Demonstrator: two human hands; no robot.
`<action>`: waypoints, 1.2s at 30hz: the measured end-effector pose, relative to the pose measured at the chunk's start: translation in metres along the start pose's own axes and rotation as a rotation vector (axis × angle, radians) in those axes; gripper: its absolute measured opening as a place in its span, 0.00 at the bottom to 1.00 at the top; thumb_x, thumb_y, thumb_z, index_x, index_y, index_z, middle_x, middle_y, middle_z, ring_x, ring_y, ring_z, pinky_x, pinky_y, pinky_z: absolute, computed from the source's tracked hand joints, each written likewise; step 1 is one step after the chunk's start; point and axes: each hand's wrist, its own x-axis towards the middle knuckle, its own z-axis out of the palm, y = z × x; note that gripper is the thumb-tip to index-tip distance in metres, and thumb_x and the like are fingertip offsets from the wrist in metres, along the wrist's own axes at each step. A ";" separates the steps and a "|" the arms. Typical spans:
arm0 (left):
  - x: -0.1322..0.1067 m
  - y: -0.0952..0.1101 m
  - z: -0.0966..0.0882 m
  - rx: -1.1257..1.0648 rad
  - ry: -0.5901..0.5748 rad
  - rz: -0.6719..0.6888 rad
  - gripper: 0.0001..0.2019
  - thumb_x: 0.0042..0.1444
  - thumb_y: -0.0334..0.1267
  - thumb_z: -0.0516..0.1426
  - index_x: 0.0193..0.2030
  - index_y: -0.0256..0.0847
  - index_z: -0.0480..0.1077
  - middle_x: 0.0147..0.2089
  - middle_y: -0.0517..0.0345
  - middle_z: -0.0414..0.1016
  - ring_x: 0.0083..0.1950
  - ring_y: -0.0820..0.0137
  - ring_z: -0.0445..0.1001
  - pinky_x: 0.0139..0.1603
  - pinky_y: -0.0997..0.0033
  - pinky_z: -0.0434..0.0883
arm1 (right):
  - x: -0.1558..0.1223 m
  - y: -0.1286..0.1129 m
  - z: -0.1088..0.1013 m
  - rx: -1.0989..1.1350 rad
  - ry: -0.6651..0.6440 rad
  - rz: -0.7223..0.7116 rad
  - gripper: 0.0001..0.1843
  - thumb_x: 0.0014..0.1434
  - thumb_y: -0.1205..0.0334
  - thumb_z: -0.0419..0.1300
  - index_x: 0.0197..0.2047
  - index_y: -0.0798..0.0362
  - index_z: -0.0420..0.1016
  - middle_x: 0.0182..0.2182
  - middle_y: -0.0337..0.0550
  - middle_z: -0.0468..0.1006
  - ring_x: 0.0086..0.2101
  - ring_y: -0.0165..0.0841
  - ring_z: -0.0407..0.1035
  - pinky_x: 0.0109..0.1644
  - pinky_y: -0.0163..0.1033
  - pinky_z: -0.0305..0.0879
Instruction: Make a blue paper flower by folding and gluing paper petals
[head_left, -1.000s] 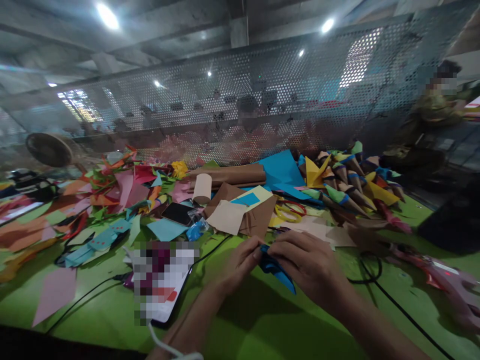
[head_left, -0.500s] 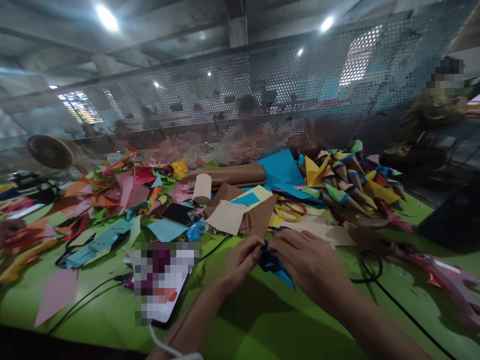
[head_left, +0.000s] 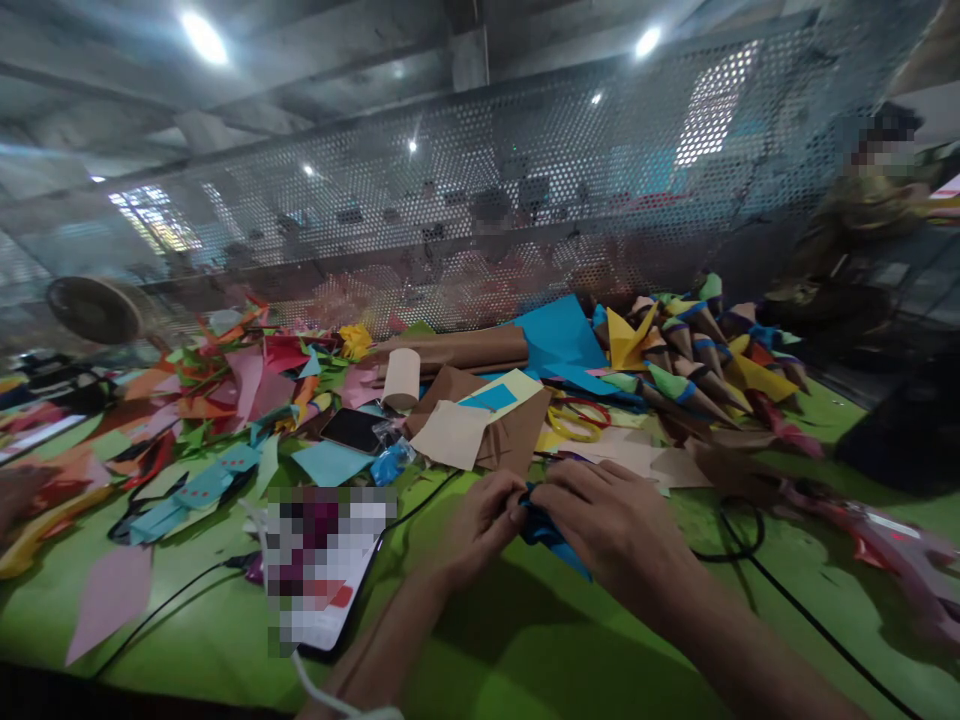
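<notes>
Between my two hands, just above the green table [head_left: 495, 690], is a piece of folded blue paper [head_left: 556, 545]. My left hand [head_left: 486, 525] pinches its left end with thumb and fingers. From above, the closed fingers of my right hand [head_left: 600, 515] grip the same paper and hide much of it. A pointed blue flap sticks out below the right fingers. Beyond the hands lie a beige paper sheet [head_left: 452, 433] and brown paper [head_left: 521, 440]. Left of my left forearm rests a phone [head_left: 337, 590] with a lit screen, partly blurred out, with a white cable by it.
Coloured paper scraps [head_left: 247, 375] heap at the back left. Several brown paper cones [head_left: 701, 360] with coloured tips pile at the back right. A pink glue gun [head_left: 892, 540] and black cable [head_left: 810, 590] lie right. Behind stands a perforated metal screen [head_left: 450, 230]; a person [head_left: 862, 220] sits far right.
Both hands stay on the blue paper, with only slight finger movement. The whole view has shifted a little. At the far left, another person's hand has moved slightly further into view.
</notes>
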 end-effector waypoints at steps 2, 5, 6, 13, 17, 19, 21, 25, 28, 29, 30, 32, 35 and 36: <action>0.000 0.000 0.000 0.025 -0.003 0.005 0.22 0.65 0.58 0.44 0.42 0.42 0.66 0.39 0.57 0.66 0.43 0.64 0.67 0.44 0.69 0.65 | 0.000 0.000 0.001 0.023 0.014 0.024 0.09 0.63 0.70 0.55 0.38 0.52 0.76 0.31 0.44 0.76 0.30 0.34 0.69 0.34 0.39 0.58; -0.001 -0.001 0.000 0.065 -0.001 0.023 0.22 0.65 0.58 0.43 0.43 0.43 0.66 0.40 0.57 0.67 0.44 0.64 0.66 0.45 0.68 0.65 | -0.001 0.001 0.003 0.065 0.024 0.064 0.09 0.65 0.68 0.55 0.36 0.52 0.76 0.31 0.44 0.76 0.30 0.35 0.69 0.35 0.39 0.59; -0.001 -0.001 0.000 0.076 -0.003 0.027 0.21 0.65 0.57 0.43 0.43 0.43 0.66 0.40 0.57 0.67 0.44 0.64 0.66 0.46 0.68 0.65 | -0.001 0.001 0.004 0.075 0.025 0.073 0.09 0.65 0.67 0.55 0.36 0.52 0.76 0.31 0.44 0.76 0.30 0.35 0.69 0.35 0.39 0.60; -0.001 -0.001 -0.001 0.036 0.005 0.012 0.20 0.65 0.56 0.45 0.42 0.43 0.66 0.41 0.57 0.68 0.44 0.64 0.67 0.46 0.68 0.65 | -0.002 0.002 0.007 0.133 0.024 0.092 0.11 0.67 0.65 0.54 0.36 0.53 0.77 0.31 0.45 0.77 0.31 0.36 0.70 0.36 0.40 0.62; -0.001 -0.003 0.001 -0.049 0.025 -0.034 0.18 0.66 0.54 0.46 0.44 0.44 0.67 0.41 0.58 0.69 0.45 0.65 0.68 0.46 0.69 0.66 | -0.003 0.007 0.004 0.227 -0.007 0.089 0.09 0.65 0.65 0.57 0.40 0.51 0.79 0.36 0.45 0.80 0.36 0.36 0.73 0.40 0.40 0.66; -0.002 -0.004 0.002 -0.067 0.031 -0.032 0.18 0.66 0.54 0.46 0.45 0.44 0.67 0.42 0.57 0.69 0.46 0.65 0.68 0.47 0.69 0.67 | -0.003 0.009 0.003 0.268 -0.039 0.102 0.08 0.64 0.66 0.58 0.41 0.50 0.79 0.38 0.45 0.80 0.38 0.37 0.74 0.42 0.40 0.67; -0.003 -0.004 0.002 -0.071 0.031 -0.033 0.18 0.67 0.54 0.45 0.45 0.44 0.68 0.43 0.57 0.70 0.47 0.65 0.69 0.49 0.69 0.67 | -0.003 0.010 0.004 0.299 -0.053 0.119 0.08 0.64 0.66 0.59 0.42 0.50 0.79 0.39 0.45 0.80 0.39 0.36 0.74 0.42 0.40 0.68; -0.002 -0.003 0.002 -0.084 0.040 -0.044 0.19 0.67 0.55 0.44 0.41 0.44 0.68 0.41 0.57 0.70 0.46 0.64 0.69 0.50 0.68 0.67 | -0.004 0.009 0.006 0.347 -0.026 0.148 0.07 0.64 0.68 0.58 0.39 0.51 0.78 0.38 0.45 0.78 0.38 0.35 0.73 0.41 0.38 0.67; -0.001 -0.003 0.001 -0.095 0.033 -0.047 0.18 0.66 0.53 0.45 0.40 0.43 0.68 0.40 0.57 0.69 0.45 0.65 0.68 0.48 0.69 0.67 | -0.004 0.007 0.006 0.353 -0.006 0.121 0.08 0.64 0.68 0.57 0.37 0.50 0.77 0.38 0.44 0.78 0.38 0.35 0.72 0.41 0.38 0.66; -0.001 -0.004 0.001 -0.100 0.034 -0.047 0.18 0.66 0.52 0.45 0.40 0.43 0.68 0.40 0.57 0.69 0.45 0.65 0.68 0.48 0.69 0.67 | -0.004 0.007 0.006 0.355 -0.002 0.111 0.08 0.64 0.68 0.57 0.37 0.50 0.78 0.38 0.44 0.78 0.38 0.35 0.72 0.41 0.38 0.66; 0.000 -0.005 0.001 -0.107 0.035 -0.046 0.17 0.66 0.51 0.45 0.41 0.43 0.68 0.40 0.57 0.69 0.46 0.65 0.68 0.48 0.69 0.67 | -0.004 0.007 0.006 0.359 -0.002 0.107 0.08 0.63 0.68 0.57 0.38 0.50 0.78 0.39 0.44 0.79 0.38 0.35 0.72 0.41 0.38 0.66; 0.000 -0.006 0.002 -0.119 0.033 -0.045 0.16 0.66 0.50 0.46 0.42 0.43 0.68 0.41 0.57 0.69 0.46 0.65 0.68 0.48 0.70 0.67 | -0.004 0.007 0.004 0.371 -0.019 0.112 0.10 0.62 0.69 0.56 0.39 0.50 0.78 0.40 0.45 0.79 0.40 0.36 0.73 0.43 0.40 0.66; 0.000 -0.007 0.002 -0.130 0.022 -0.057 0.15 0.65 0.50 0.46 0.42 0.43 0.68 0.40 0.58 0.69 0.46 0.65 0.68 0.48 0.70 0.66 | -0.003 0.007 -0.002 0.401 -0.083 0.126 0.12 0.60 0.70 0.55 0.42 0.49 0.78 0.43 0.46 0.78 0.42 0.38 0.73 0.45 0.42 0.67; 0.000 -0.007 0.002 -0.134 0.021 -0.059 0.15 0.65 0.50 0.47 0.42 0.43 0.68 0.41 0.58 0.69 0.47 0.65 0.68 0.48 0.70 0.66 | -0.003 0.007 -0.005 0.417 -0.107 0.128 0.13 0.60 0.70 0.55 0.42 0.49 0.78 0.44 0.47 0.77 0.43 0.39 0.72 0.45 0.43 0.67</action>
